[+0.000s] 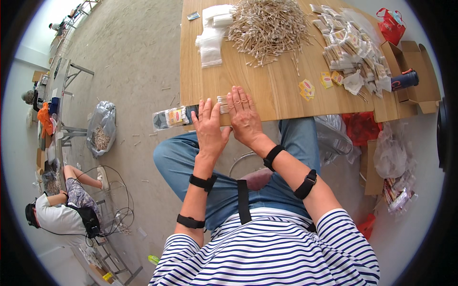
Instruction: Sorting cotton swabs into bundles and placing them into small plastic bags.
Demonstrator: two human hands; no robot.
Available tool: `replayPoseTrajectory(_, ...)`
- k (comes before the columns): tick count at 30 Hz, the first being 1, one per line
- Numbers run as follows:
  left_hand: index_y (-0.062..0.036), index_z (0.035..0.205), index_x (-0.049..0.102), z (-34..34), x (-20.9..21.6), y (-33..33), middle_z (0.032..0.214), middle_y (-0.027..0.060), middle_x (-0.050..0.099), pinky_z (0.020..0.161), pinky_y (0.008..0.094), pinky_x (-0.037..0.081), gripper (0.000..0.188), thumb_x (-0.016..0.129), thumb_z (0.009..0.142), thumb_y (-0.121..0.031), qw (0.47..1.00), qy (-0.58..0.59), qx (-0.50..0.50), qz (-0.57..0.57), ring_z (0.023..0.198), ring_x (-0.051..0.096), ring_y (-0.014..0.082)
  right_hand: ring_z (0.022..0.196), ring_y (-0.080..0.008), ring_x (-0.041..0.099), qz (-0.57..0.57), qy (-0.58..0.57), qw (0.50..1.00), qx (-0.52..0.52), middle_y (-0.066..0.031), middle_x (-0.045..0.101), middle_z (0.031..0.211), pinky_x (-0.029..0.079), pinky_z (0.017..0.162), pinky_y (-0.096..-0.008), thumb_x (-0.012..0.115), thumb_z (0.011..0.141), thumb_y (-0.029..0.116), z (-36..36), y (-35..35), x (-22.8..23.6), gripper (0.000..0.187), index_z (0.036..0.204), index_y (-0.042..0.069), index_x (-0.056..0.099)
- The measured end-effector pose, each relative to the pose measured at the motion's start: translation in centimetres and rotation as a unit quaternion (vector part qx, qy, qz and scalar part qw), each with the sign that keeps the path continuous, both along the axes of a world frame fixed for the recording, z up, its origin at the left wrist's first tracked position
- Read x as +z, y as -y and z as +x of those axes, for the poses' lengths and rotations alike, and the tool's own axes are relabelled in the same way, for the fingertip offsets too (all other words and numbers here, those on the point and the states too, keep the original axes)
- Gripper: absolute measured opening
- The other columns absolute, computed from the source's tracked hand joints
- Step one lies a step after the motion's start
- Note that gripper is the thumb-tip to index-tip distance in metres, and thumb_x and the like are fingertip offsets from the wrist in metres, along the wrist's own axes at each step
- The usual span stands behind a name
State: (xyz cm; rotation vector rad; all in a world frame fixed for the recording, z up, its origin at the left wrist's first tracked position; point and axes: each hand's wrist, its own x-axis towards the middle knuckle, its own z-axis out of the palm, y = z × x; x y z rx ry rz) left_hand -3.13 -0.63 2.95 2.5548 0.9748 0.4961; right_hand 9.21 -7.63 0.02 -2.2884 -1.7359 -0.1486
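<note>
Both my hands lie at the table's near edge with a small row of cotton swabs (pixel 222 103) between them. My left hand (pixel 209 127) is open, its fingers stretched forward at the left end of the row. My right hand (pixel 244 116) is also open, laid flat at the right end, partly covering the swabs. Just left of my left hand, a clear bag of cotton swabs (pixel 177 116) with a yellow-and-red card rests on a dark strip and sticks out past the table corner. What lies under my palms is hidden.
A large heap of loose cotton swabs (pixel 269 28) covers the far table, with empty clear bags (pixel 211 45) to its left. Filled packets (pixel 353 47) pile up at right, near yellow cards (pixel 307 89), a dark bottle (pixel 404 81) and a cardboard box (pixel 420 71). Another person (pixel 67 214) sits at left.
</note>
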Motion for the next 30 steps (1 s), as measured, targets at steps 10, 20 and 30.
replayPoseTrajectory(10,-0.002,0.134,0.054,0.32,0.04,-0.09,0.148,0.0205,0.045,0.117,0.0598,0.02,0.074,0.082,0.068,-0.02,1.0,-0.021,0.001,0.014,0.144,0.034,0.0377,0.15,-0.0368,0.023,0.043,-0.035,0.998,0.008,-0.0256,0.028,0.158,0.016,0.124,-0.0459,0.06,0.079,0.01,0.02,-0.09,-0.53,0.075,0.148,-0.006,0.034)
replayPoseTrajectory(20,-0.0026,0.139,0.05,0.45,0.41,-0.45,0.151,0.0199,0.041,0.117,0.0604,0.02,0.082,0.083,0.066,-0.017,0.999,-0.042,0.002,0.008,0.146,0.031,0.0363,0.15,-0.037,0.023,0.045,-0.038,0.998,0.009,-0.0257,0.028,0.158,0.017,0.123,-0.0462,0.06,0.079,0.01,0.02,-0.12,-0.37,0.075,0.147,-0.007,0.035)
replayPoseTrajectory(30,-0.0026,0.142,0.046,0.72,0.42,-0.43,0.153,0.0185,0.039,0.117,0.0605,0.02,0.088,0.084,0.064,-0.018,0.998,-0.061,0.008,0.008,0.148,0.028,0.0348,0.15,-0.0377,0.023,0.049,-0.062,0.997,0.013,-0.0264,0.029,0.157,0.017,0.123,-0.0458,0.064,0.076,0.008,0.04,-0.02,-0.24,0.078,0.147,-0.008,0.035)
